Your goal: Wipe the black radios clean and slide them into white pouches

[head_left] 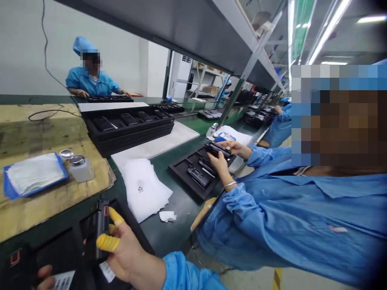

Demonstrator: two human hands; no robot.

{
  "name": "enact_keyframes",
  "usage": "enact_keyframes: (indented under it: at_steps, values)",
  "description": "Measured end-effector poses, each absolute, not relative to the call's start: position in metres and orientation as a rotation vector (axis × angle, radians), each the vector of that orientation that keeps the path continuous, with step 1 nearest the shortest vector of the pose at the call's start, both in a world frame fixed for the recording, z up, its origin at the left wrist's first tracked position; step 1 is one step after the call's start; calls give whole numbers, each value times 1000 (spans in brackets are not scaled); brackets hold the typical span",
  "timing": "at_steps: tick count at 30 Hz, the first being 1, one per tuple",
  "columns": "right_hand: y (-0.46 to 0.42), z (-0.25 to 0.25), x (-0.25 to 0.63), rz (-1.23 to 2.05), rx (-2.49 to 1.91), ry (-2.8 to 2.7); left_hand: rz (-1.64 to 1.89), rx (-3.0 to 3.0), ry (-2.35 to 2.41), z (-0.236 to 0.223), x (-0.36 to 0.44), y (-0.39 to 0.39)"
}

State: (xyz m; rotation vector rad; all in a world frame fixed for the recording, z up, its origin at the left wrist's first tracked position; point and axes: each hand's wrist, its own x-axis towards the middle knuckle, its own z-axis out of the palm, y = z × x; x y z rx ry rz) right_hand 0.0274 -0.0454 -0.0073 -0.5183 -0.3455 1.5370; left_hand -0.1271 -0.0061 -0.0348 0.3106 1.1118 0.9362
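Note:
In the head view my right hand (125, 247), with yellow finger cots on its thumb and fingertips, grips a slim black handheld device (99, 229) by its edges. That device stands on edge and carries an orange-outlined mark. Beneath it is a black compartmented foam tray (137, 229); a white barcode label (107, 272) shows below the device. My left hand (45, 277) is mostly cut off at the bottom left; its bent fingers lie against another black device (18, 264) with an orange-outlined rectangle. Beside those fingers is a second white label (64, 280).
White sheets (145, 187) and a crumpled paper scrap (167, 216) lie ahead. Wipes (36, 173) and a dispenser bottle (81, 169) sit on yellowed board. Stacked trays (130, 135) stand behind. At right a co-worker's hands (222, 159) hold a device above a foam tray (201, 197). A shelf hangs overhead.

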Motion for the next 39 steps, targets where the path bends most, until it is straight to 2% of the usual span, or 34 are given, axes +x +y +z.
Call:
enact_keyframes:
  at_steps: [6, 16, 22, 33, 39]
  values:
    - [-70, -24, 17, 1475, -611, -438, 1086, 263, 1032, 10, -149, -68]
    - [-81, -32, 17, 1478, -718, -542, 1212, 590, 920, -3, -140, -85]
    - [-82, -41, 16, 1449, -786, -534, 1186, 553, 972, 8, -134, -87]
    - [-86, -45, 19, 1496, -844, -535, 1139, 375, 920, -5, -135, -85]
    - [-87, -40, 20, 1505, -879, -452, 1193, 388, 828, 8, -136, -88]
